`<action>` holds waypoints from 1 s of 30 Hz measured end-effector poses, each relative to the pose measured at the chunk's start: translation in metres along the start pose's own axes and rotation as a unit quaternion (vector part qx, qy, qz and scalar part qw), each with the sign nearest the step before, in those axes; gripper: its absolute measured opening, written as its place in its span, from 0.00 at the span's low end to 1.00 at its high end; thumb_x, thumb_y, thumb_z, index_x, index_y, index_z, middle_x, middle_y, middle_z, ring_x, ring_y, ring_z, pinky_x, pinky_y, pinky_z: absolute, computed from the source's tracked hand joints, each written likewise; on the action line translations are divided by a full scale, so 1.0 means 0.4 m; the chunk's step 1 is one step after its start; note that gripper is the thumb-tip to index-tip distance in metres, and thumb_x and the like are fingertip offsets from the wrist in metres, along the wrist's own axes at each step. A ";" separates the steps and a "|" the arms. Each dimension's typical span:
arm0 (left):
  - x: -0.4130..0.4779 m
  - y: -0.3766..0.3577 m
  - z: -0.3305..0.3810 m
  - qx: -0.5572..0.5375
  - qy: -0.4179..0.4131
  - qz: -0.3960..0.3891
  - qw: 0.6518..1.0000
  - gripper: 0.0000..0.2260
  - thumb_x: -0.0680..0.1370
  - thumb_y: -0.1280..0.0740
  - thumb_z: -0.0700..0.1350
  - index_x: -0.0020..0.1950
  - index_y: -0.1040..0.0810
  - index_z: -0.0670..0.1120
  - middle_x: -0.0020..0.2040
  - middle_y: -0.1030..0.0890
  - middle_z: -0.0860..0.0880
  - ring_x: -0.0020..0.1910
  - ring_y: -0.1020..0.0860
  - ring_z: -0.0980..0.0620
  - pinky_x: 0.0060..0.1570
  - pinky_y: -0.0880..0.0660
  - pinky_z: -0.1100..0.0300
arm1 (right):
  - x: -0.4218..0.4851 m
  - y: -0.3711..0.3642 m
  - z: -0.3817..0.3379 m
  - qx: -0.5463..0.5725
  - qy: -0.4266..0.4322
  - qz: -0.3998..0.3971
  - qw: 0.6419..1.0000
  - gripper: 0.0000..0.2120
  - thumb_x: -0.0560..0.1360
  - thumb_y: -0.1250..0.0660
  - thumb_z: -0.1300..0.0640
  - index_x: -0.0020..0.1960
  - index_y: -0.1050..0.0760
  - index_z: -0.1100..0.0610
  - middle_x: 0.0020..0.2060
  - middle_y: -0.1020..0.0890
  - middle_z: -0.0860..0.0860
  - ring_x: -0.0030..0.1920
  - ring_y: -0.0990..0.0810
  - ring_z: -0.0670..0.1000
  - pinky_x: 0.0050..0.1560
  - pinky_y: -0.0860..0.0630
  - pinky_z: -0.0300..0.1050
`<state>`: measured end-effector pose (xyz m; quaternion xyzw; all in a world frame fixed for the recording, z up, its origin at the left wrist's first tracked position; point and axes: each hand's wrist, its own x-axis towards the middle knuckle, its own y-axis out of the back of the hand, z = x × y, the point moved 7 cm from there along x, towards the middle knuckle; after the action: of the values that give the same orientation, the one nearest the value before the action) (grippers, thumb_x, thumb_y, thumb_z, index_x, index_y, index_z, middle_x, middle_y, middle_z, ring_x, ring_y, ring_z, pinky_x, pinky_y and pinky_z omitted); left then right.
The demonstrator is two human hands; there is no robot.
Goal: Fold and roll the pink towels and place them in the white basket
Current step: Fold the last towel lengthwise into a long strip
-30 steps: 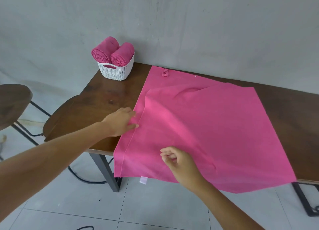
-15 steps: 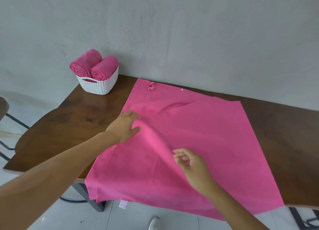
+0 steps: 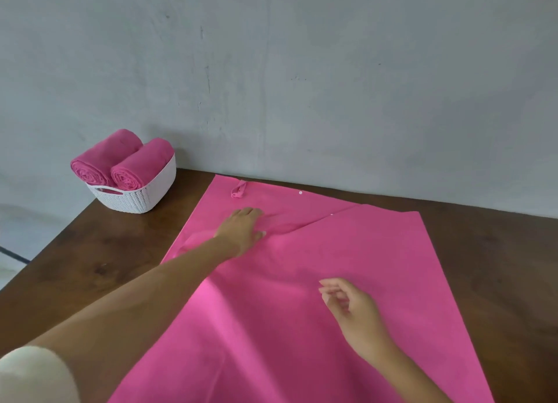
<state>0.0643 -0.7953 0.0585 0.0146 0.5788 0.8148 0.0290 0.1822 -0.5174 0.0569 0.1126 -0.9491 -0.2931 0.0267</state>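
Observation:
A large pink towel (image 3: 347,281) lies spread over the wooden table (image 3: 99,260), with a folded layer whose edge runs diagonally near the far side and a small loop (image 3: 239,189) at its far edge. My left hand (image 3: 241,230) lies flat on the towel near that fold, fingers stretched forward. Over the towel's middle is my right hand (image 3: 350,304), fingers loosely curled and holding nothing. The white basket (image 3: 136,195) stands at the table's far left corner with two rolled pink towels (image 3: 120,161) in it.
A grey wall (image 3: 302,70) runs right behind the table. The towel's near edge hangs over the table's front. Bare dark wood shows left of the towel and along the right side. A pale floor (image 3: 18,239) shows at the far left.
My left hand has slid forward across the towel toward the far edge, smoothing the folded layer. My right hand has moved slightly to the right. The camera has moved closer to the table.

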 end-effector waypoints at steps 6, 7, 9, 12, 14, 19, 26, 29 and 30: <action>0.065 -0.032 0.034 0.046 -0.021 0.049 0.997 0.13 0.80 0.33 0.46 0.64 0.22 0.47 0.58 0.19 0.45 0.59 0.24 0.41 0.59 0.29 0.51 | 0.051 0.034 0.049 -0.001 -0.008 -0.010 1.000 0.10 0.81 0.34 0.55 0.58 0.21 0.42 0.50 0.16 0.36 0.53 0.20 0.37 0.55 0.25 0.32; 0.060 -0.031 0.040 0.041 -0.033 0.068 0.996 0.10 0.79 0.32 0.44 0.60 0.20 0.47 0.54 0.18 0.46 0.56 0.23 0.41 0.55 0.28 0.51 | 0.056 0.040 0.054 -0.005 -0.007 -0.013 1.000 0.10 0.81 0.34 0.56 0.58 0.21 0.42 0.50 0.16 0.36 0.53 0.20 0.36 0.55 0.25 0.32; 0.035 -0.029 0.055 0.028 -0.064 0.104 0.992 0.06 0.77 0.30 0.41 0.54 0.18 0.47 0.47 0.17 0.47 0.49 0.21 0.41 0.49 0.27 0.52 | 0.070 0.056 0.060 -0.016 -0.002 -0.016 1.000 0.10 0.81 0.34 0.56 0.59 0.21 0.42 0.50 0.16 0.37 0.53 0.20 0.35 0.54 0.26 0.30; -0.027 -0.023 0.097 0.048 -0.146 0.158 0.975 0.04 0.74 0.31 0.41 0.46 0.19 0.48 0.40 0.19 0.49 0.39 0.20 0.43 0.40 0.23 0.53 | 0.102 0.091 0.059 -0.036 0.006 -0.002 0.999 0.10 0.81 0.34 0.55 0.59 0.22 0.42 0.51 0.17 0.36 0.54 0.22 0.33 0.52 0.29 0.26; -0.072 -0.025 0.130 0.074 -0.199 0.177 0.961 0.08 0.73 0.38 0.45 0.43 0.19 0.49 0.38 0.20 0.52 0.36 0.21 0.46 0.36 0.23 0.56 | 0.134 0.115 0.057 -0.051 0.015 0.014 0.998 0.10 0.82 0.35 0.56 0.59 0.21 0.43 0.52 0.18 0.35 0.55 0.22 0.33 0.54 0.28 0.27; -0.155 -0.071 0.160 0.100 -0.246 0.149 0.953 0.08 0.72 0.38 0.46 0.44 0.19 0.52 0.40 0.20 0.54 0.37 0.22 0.49 0.35 0.23 0.56 | 0.230 0.148 0.035 -0.156 0.080 0.053 0.983 0.11 0.81 0.35 0.56 0.61 0.21 0.48 0.56 0.21 0.38 0.60 0.27 0.39 0.61 0.31 0.37; -0.151 -0.077 0.146 0.044 -0.139 0.042 0.988 0.17 0.78 0.44 0.64 0.46 0.23 0.54 0.42 0.21 0.56 0.40 0.20 0.52 0.37 0.25 0.57 | 0.378 0.109 0.031 -0.261 0.120 0.025 0.958 0.09 0.81 0.34 0.54 0.59 0.21 0.52 0.56 0.19 0.46 0.60 0.25 0.49 0.63 0.29 0.46; -0.086 -0.041 0.145 -0.001 -0.078 0.042 0.996 0.15 0.80 0.44 0.61 0.53 0.23 0.53 0.48 0.22 0.55 0.46 0.19 0.47 0.43 0.22 0.52 | 0.425 0.076 0.039 -0.294 0.110 -0.019 0.949 0.13 0.81 0.34 0.51 0.63 0.21 0.54 0.59 0.18 0.50 0.63 0.24 0.53 0.67 0.30 0.49; -0.058 -0.036 0.142 -0.017 -0.059 0.047 0.997 0.13 0.81 0.40 0.58 0.56 0.23 0.52 0.51 0.22 0.53 0.48 0.19 0.46 0.46 0.22 0.50 | 0.434 0.067 0.038 -0.303 0.110 -0.031 0.946 0.14 0.81 0.35 0.51 0.64 0.22 0.54 0.60 0.18 0.50 0.64 0.24 0.53 0.68 0.32 0.49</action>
<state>0.0912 -0.7385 0.0640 0.0896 0.5611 0.8225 0.0247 0.0062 -0.5273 0.0568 0.1600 -0.8027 -0.5531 0.1550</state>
